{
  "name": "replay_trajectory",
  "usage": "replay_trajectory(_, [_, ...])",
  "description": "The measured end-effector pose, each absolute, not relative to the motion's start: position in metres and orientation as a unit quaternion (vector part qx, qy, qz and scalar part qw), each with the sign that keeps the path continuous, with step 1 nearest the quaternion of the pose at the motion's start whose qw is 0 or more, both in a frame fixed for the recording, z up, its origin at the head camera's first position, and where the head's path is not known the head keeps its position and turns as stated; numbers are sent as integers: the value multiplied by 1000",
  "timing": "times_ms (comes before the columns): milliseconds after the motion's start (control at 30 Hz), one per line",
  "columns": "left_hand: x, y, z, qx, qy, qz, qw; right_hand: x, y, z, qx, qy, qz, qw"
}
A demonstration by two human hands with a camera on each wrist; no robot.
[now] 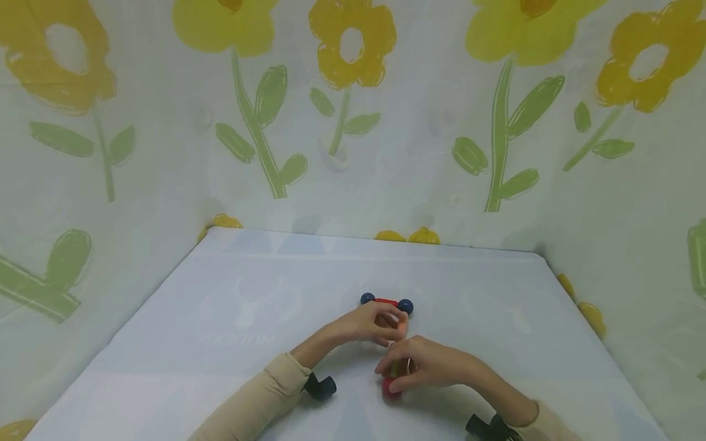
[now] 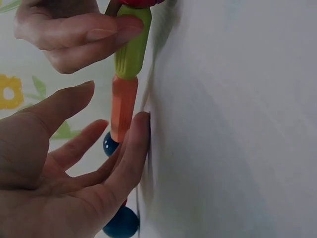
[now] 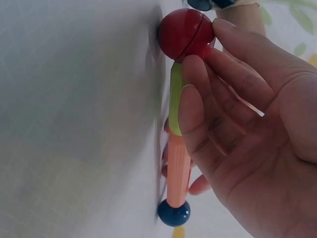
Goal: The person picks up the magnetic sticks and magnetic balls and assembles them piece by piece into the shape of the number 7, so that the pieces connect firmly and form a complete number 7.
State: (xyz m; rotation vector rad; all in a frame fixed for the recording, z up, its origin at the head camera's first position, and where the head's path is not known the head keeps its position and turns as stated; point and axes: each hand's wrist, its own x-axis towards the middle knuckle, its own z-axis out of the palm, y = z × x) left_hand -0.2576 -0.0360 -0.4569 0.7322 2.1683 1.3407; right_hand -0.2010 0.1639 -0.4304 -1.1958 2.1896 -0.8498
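A row of toy building pieces lies on the white table: a red ball point(image 3: 181, 34), a green stick point(image 2: 132, 47), an orange stick point(image 3: 178, 171) and a blue ball point(image 1: 406, 306), joined end to end. From that blue ball a red stick point(image 1: 386, 302) leads to a second blue ball point(image 1: 368, 297). My right hand point(image 1: 427, 364) holds the near end, thumb on the red ball and fingers against the green stick. Beside the orange stick is my left hand point(image 1: 369, 321), its fingers loosely extended along it near the blue ball; its thumb stands apart.
The white table point(image 1: 265, 263) has faint printed patterns. Flower-printed cloth point(image 1: 386, 171) hangs behind it and at both sides. Black devices are strapped at the left wrist point(image 1: 322, 388) and the right wrist point(image 1: 485, 427), low over the table.
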Motion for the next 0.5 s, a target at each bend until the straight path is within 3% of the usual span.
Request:
replay_trajectory(300, [-249,-71,-450,250,819,463,227,-209,182,-420,-397,828,-337,206])
replay_trajectory(500, [-253,-103,-443,261,853,420,165,-222,208,-414,-347,875,-319,108])
